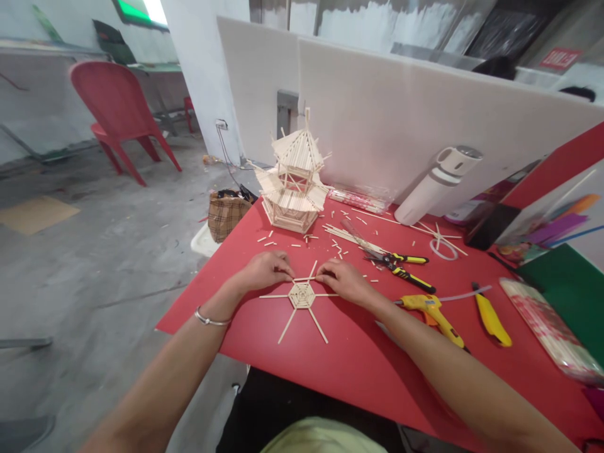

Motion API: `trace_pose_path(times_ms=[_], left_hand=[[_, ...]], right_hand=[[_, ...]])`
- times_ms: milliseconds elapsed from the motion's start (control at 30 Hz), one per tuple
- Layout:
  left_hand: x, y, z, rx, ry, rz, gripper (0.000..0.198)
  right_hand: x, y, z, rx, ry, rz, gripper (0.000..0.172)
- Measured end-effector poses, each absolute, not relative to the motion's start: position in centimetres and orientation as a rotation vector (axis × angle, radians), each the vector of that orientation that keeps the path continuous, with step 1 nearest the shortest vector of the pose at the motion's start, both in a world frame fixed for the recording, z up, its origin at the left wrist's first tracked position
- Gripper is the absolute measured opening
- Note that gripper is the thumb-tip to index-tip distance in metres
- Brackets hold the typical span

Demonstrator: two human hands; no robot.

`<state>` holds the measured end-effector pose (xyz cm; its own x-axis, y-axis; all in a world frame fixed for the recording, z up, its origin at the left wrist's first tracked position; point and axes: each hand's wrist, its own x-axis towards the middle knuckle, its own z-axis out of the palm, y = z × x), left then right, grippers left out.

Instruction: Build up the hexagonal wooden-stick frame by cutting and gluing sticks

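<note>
Red table [330, 358], concrete floor [94, 264], red chair [117, 107] upper left | stick web [302, 294] at centre, just below left hand [267, 269] and right hand [344, 280] | fingertips bunched, pinching its upper edge.

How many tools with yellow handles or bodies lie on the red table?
3: yellow-black cutters beyond the right hand, a glue gun beside the right forearm, a utility knife to its right. More could hide off-frame.
</note>
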<state>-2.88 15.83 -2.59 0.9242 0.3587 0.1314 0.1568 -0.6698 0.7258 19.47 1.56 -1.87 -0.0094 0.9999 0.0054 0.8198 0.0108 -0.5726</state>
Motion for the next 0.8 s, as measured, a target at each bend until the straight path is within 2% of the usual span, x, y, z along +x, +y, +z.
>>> trace_pose_path(times_ms=[800], left_hand=[[-2.9, 15.1, -1.5, 2.397, 0.421, 0.243, 0.015]], right_hand=[[19.9, 1.4, -2.0, -1.833, -1.947, 0.610, 0.013]])
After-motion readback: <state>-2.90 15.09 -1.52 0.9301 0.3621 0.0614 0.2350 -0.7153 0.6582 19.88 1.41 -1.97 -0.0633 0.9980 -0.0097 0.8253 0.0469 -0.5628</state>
